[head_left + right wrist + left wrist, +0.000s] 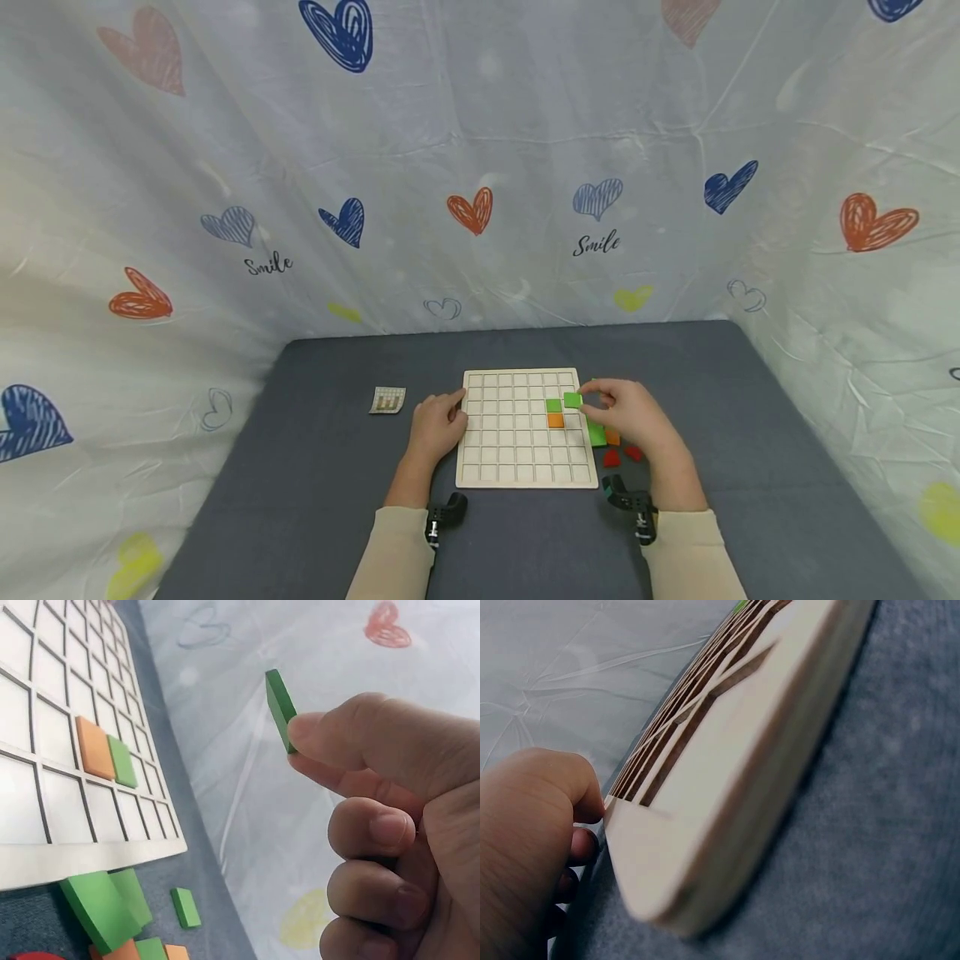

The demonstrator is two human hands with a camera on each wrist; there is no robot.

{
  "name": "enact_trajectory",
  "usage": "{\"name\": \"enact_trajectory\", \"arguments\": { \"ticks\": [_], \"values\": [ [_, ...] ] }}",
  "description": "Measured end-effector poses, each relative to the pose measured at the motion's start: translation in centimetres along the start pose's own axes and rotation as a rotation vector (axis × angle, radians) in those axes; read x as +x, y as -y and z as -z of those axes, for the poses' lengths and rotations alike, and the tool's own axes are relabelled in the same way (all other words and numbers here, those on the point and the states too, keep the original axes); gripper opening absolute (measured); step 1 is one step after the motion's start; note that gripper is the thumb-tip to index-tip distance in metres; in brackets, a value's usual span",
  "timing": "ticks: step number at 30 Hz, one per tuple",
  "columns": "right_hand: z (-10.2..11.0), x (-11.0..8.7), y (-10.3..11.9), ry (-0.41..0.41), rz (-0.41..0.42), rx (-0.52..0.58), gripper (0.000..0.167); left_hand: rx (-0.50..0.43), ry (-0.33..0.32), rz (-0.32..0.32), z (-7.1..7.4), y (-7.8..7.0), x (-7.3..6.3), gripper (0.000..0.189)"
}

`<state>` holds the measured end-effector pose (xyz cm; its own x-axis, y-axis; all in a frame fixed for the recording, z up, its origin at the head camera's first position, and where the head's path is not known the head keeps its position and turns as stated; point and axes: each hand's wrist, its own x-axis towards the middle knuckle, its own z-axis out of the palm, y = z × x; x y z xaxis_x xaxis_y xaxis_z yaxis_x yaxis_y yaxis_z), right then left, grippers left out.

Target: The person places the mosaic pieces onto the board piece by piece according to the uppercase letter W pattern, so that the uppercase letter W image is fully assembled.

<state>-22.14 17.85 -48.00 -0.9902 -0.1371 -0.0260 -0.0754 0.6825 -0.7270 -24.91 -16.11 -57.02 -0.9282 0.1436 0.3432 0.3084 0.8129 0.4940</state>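
Observation:
A pale wooden grid board (501, 481) lies on the dark table. My left hand (438, 427) rests beside its left edge, a fingertip touching the rim; the left wrist view shows this hand (540, 825) with its other fingers loosely bent. My right hand (633, 419) pinches a green square tile (572, 400) between thumb and index finger, over the board's right side. In the right wrist view the held tile (279, 712) is edge-on, other fingers curled below. An orange tile (555, 421) and a green tile (553, 406) sit in neighbouring board cells.
Loose green pieces (105, 907), orange pieces and red pieces (612, 458) lie right of the board, partly under my right hand. A small printed card (387, 400) lies left of the board. A white curtain with hearts (480, 275) stands behind the table (330, 375).

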Motion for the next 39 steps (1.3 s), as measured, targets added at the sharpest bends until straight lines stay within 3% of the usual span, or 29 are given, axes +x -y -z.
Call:
{"name": "enact_trajectory", "arguments": {
  "ticks": [7, 14, 22, 31, 39],
  "values": [
    [-1.3, 0.4, -0.4, 0.102, 0.035, 0.031, 0.026, -0.009, -0.029, -0.018, -0.3, 0.3, 0.0, 0.046],
    [-2.8, 0.9, -1.3, 0.214, 0.032, 0.074, 0.022, -0.007, 0.016, 0.026, -0.2, 0.1, 0.0, 0.046],
    [-3.5, 0.9, -1.6, 0.298, 0.038, 0.084, 0.020, -0.008, 0.025, 0.021, -0.1, 0.2, 0.1, 0.047],
    [-3.5, 1.1, -1.5, 0.283, 0.053, 0.057, 0.019, -0.009, 0.021, 0.026, -0.1, 0.2, 0.3, 0.047],
    [-4.2, 1.2, -1.5, 0.229, 0.004, -0.020, 0.017, -0.032, 0.026, 0.032, 0.0, 0.1, 0.1, 0.046]
  ]
}}
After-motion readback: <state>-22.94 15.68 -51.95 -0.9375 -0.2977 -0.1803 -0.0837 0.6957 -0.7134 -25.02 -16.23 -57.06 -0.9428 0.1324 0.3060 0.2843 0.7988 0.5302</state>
